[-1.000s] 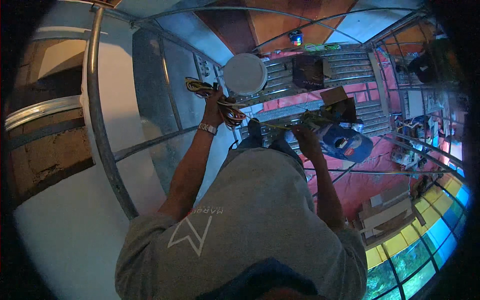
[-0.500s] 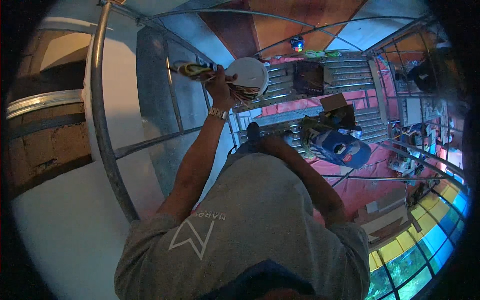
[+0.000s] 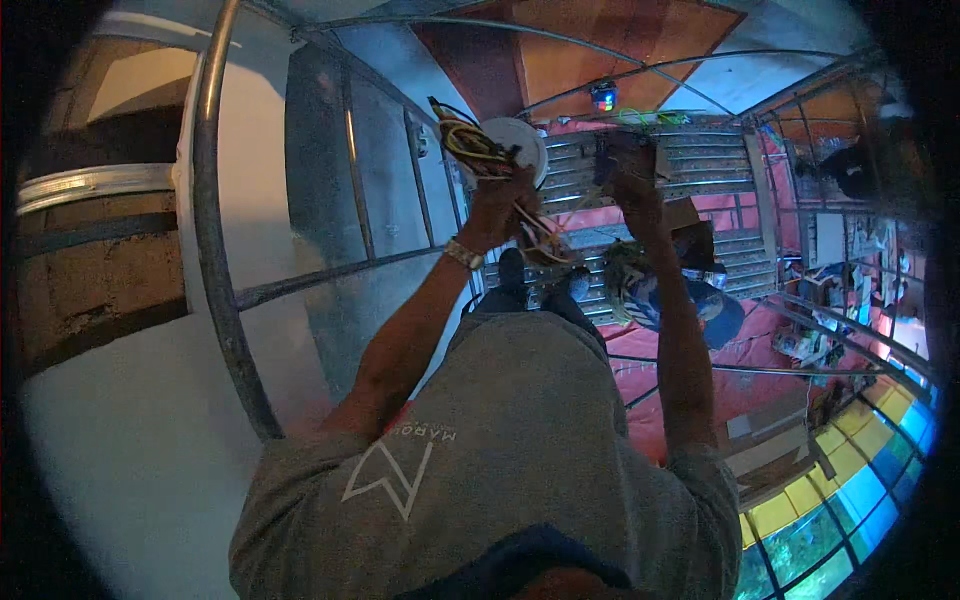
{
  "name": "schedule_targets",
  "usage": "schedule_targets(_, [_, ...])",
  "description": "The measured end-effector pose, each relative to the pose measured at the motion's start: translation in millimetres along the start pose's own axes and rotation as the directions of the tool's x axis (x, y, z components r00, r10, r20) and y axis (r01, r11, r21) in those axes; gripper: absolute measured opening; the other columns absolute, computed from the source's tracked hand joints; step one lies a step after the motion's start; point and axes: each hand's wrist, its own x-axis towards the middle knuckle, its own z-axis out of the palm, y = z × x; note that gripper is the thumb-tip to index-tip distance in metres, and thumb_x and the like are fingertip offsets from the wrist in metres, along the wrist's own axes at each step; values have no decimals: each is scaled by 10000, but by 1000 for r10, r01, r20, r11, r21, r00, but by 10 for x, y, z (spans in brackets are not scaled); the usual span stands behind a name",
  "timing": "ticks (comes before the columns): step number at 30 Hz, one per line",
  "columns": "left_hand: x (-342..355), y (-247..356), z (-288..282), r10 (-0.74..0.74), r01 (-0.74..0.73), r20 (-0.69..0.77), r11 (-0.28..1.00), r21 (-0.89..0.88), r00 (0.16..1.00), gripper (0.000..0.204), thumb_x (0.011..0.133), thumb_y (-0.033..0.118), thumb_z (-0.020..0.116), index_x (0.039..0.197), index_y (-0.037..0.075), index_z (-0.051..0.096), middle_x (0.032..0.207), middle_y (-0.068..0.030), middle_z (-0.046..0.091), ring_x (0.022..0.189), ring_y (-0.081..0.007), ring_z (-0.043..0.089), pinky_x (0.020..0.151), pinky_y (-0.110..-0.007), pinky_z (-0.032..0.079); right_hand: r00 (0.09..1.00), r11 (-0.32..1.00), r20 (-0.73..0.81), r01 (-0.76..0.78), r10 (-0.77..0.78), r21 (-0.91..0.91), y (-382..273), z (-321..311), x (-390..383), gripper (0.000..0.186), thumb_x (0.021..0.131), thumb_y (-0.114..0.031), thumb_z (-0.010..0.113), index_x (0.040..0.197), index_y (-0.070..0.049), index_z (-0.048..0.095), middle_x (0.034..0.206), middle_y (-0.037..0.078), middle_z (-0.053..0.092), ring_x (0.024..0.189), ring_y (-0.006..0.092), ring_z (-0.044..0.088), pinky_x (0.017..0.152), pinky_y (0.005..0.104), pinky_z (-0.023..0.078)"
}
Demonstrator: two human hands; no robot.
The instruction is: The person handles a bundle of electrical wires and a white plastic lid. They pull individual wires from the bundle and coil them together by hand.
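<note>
My left hand (image 3: 494, 208), with a metal watch on its wrist, is closed around a bundle of electrical wires (image 3: 468, 143). The loops stick out above the fist and loose ends hang below it. Just beyond it stands a round white bucket or lid (image 3: 530, 140), partly covered by the wires. My right hand (image 3: 633, 185) reaches forward over the metal planks, at a dark flat box (image 3: 645, 152). Its fingers are dim and blend into the box, so their grip cannot be made out.
Scaffold tubes (image 3: 207, 180) run along the left beside a white wall. Slatted metal planks (image 3: 700, 150) lie ahead. An open cardboard box (image 3: 690, 240) and a blue-and-white bag (image 3: 720, 318) sit to the right, partly behind my right forearm. A small multicoloured lit object (image 3: 603, 97) stands farther off.
My right hand has moved from near my waist forward to the dark box. My left hand, still gripping the wires, has shifted right and closer to my body.
</note>
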Motion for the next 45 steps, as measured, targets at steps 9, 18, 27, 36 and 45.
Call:
schedule_targets(9, [449, -109, 66, 334, -419, -648, 908, 25, 685, 205, 917, 180, 719, 1019, 70, 579, 645, -27, 577, 509, -150, 555, 491, -325, 472, 909, 854, 413, -256, 53, 454, -2028, 209, 3, 273, 869, -121, 587, 1132, -48, 585, 1142, 185, 621, 972, 420, 645, 832, 503, 523])
schedule_targets(18, [305, -558, -46, 518, -318, -210, 746, 586, 829, 228, 897, 199, 721, 958, 28, 584, 833, -37, 644, 668, -126, 587, 562, -311, 462, 974, 997, 225, -14, -3, 77, -1467, -456, 122, 307, 839, -52, 595, 1139, -93, 646, 991, 126, 676, 946, 315, 673, 841, 485, 531])
schedule_targets(27, [461, -388, 58, 229, -284, 197, 452, 846, 953, 309, 918, 258, 715, 1102, 47, 583, 862, -59, 622, 741, -203, 618, 664, -405, 519, 926, 849, -170, -220, 336, 480, -1324, -302, 103, 144, 849, -94, 600, 960, -63, 687, 887, 159, 643, 908, 380, 622, 815, 459, 513])
schedule_targets(36, [140, -556, 118, -95, 113, -61, 856, 505, 994, 206, 934, 243, 700, 973, 90, 567, 719, -16, 584, 608, -133, 590, 555, -298, 527, 854, 461, 146, -405, 500, 790, -1249, -306, -37, 255, 945, -250, 654, 965, -2, 711, 832, 100, 700, 826, 197, 669, 753, 350, 524])
schedule_targets(45, [-62, -603, 54, -169, 163, 7, 957, 240, 986, 371, 985, 322, 613, 1228, 48, 552, 1152, -92, 666, 871, -143, 674, 727, -318, 599, 881, 325, 337, -442, 333, 836, -1337, 307, -373, 386, 995, -368, 593, 1176, -27, 597, 975, 57, 665, 824, 133, 638, 748, 295, 529])
